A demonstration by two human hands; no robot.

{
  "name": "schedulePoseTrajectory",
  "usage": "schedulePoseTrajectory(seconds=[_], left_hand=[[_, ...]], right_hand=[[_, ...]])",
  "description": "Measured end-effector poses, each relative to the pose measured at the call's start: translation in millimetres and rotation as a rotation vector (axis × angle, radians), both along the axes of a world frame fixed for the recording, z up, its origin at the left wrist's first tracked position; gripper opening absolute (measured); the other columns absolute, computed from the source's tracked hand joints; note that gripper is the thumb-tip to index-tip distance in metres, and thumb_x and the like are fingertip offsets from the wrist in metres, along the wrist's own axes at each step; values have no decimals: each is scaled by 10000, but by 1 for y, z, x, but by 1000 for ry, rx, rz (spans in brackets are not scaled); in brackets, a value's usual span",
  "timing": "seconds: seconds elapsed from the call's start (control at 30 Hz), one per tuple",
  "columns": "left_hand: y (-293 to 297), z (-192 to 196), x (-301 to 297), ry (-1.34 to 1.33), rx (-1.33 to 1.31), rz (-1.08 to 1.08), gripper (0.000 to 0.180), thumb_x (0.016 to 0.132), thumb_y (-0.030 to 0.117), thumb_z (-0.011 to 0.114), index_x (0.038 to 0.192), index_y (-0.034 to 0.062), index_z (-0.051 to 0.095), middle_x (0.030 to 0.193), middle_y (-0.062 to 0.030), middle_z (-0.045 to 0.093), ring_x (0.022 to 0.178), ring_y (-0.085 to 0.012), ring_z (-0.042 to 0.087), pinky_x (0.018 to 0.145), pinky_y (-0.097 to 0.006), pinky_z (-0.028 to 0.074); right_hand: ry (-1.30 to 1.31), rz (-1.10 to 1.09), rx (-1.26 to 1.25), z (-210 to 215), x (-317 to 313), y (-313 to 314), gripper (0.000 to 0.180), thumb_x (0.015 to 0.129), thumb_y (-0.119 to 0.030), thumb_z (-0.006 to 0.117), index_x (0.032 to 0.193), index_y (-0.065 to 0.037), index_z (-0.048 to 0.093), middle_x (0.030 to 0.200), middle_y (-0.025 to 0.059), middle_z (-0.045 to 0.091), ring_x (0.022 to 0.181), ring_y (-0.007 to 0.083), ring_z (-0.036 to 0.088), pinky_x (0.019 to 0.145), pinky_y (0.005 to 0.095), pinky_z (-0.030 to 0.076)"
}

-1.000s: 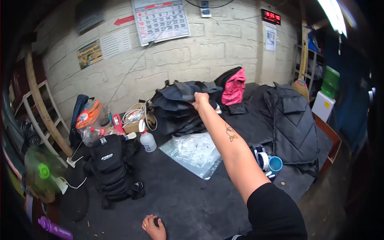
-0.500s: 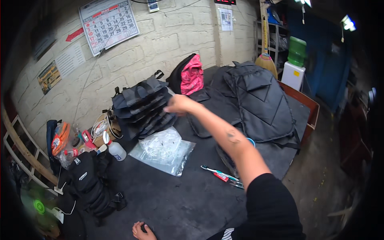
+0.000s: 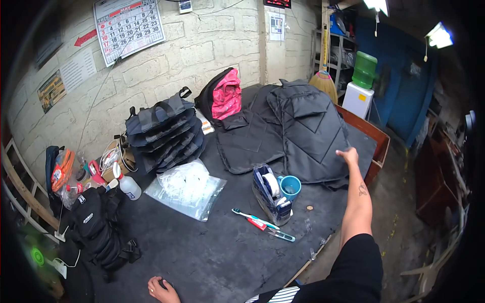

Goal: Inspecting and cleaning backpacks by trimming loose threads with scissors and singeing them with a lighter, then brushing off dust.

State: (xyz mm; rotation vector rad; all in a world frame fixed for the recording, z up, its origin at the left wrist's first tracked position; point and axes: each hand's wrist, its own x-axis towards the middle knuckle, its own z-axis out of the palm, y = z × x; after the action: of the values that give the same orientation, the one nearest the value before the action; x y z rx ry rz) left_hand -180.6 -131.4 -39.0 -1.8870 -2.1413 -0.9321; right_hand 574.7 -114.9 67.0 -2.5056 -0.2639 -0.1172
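My right hand [image 3: 347, 155] is stretched out over the right edge of a large black quilted backpack panel [image 3: 318, 134]. The thumb sticks out to the left, apart from the fingers, and nothing shows in the hand. Whether it touches the fabric I cannot tell. Near the table's front edge my left hand [image 3: 162, 291] rests on the dark tabletop [image 3: 202, 257], fingers apart and holding nothing. Left of the panel lies another flat black piece [image 3: 250, 144]. A stack of dark bag pieces with straps [image 3: 166, 131] stands by the wall.
A tape dispenser [image 3: 270, 197], a teal mug [image 3: 290, 188] and toothbrushes [image 3: 257, 220] lie mid-table. Clear plastic bags [image 3: 187, 189] are beside the stack. A spray bottle [image 3: 127, 184] and a black backpack [image 3: 101, 232] stand left. A pink-and-black bag [image 3: 225, 96] leans on the wall.
My right hand has swung right, from the stack of bag pieces to the large black panel, uncovering the tape dispenser and mug. My left hand stays on the tabletop. The view has shifted slightly right.
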Motion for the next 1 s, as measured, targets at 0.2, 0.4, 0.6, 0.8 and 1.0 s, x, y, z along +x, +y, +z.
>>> schedulePoseTrajectory(seconds=[0.2,0.4,0.6,0.8,1.0], left_hand=[[2,-21,-8,-202,-52,-7,237,723,52,627,954,45,576,1025,-104,559,1085,-309,486,953,-416,319],[-10,-17,-10,-81,131,-120,200,747,80,654,942,39,631,966,-154,614,900,-340,582,804,-418,465],[-3,-20,-7,-102,147,-63,146,763,97,665,899,46,657,936,-158,632,885,-332,591,800,-423,468],[41,-42,25,-591,149,-288,141,803,-34,553,941,-10,574,960,-91,543,847,-209,559,712,-278,442],[62,14,80,-682,137,-437,148,836,-24,545,979,1,571,980,-47,564,848,-148,543,694,-251,429]], right_hand=[[-30,69,85,46,-23,62,813,599,-305,827,1266,-62,432,1345,182,400,1232,368,432,979,472,397],[105,-99,53,-7,-28,11,1111,575,-329,839,1439,-132,170,1520,135,144,1414,269,101,1062,649,82],[342,227,480,-65,1,-37,1089,536,-336,889,1358,35,279,1255,184,520,1132,359,517,859,483,475],[713,517,747,34,7,16,446,579,-76,789,974,9,599,766,90,573,541,158,466,455,282,315],[61,1159,1034,246,-167,76,322,628,10,681,924,-1,556,820,56,560,760,151,547,658,288,446]])
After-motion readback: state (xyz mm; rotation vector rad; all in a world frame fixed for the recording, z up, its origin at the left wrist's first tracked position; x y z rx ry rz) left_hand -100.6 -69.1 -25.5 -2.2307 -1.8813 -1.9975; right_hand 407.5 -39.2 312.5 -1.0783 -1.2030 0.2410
